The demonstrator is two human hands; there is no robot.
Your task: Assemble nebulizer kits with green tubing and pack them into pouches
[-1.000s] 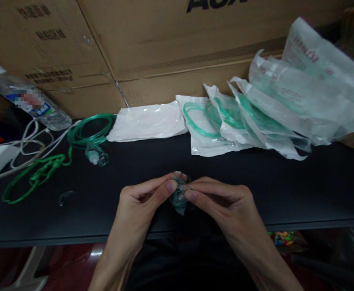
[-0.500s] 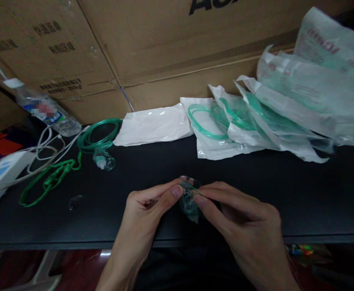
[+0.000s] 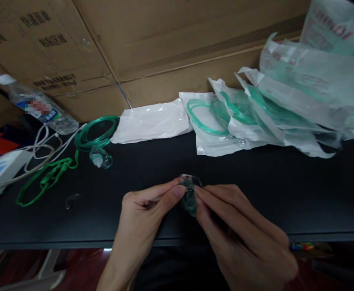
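Note:
Close to the table's front edge, a clear greenish oxygen mask (image 3: 189, 202) is held between both hands. My left hand (image 3: 152, 210) pinches its left rim between thumb and index finger. On the other side, my right hand (image 3: 240, 230) is closed, with thumb and fingertips pressed on the mask's upper right part. The fingers cover some of the mask, and whether a smaller part is pinched there I cannot tell. A small clear curved piece (image 3: 73, 199) lies on the table to the left.
Coiled green tubing (image 3: 96, 131), a small clear cup with a white nozzle (image 3: 98, 160) and a green elastic strap (image 3: 51, 178) lie left. Behind are a white packet (image 3: 151, 121), bagged tubing (image 3: 207, 121), a water bottle (image 3: 43, 107) and cardboard boxes (image 3: 177, 40).
My right hand has turned, its fingers now pointing more steeply up at the mask's rim, and its wrist has shifted right and down. My left hand keeps its pinch. The view has shifted slightly.

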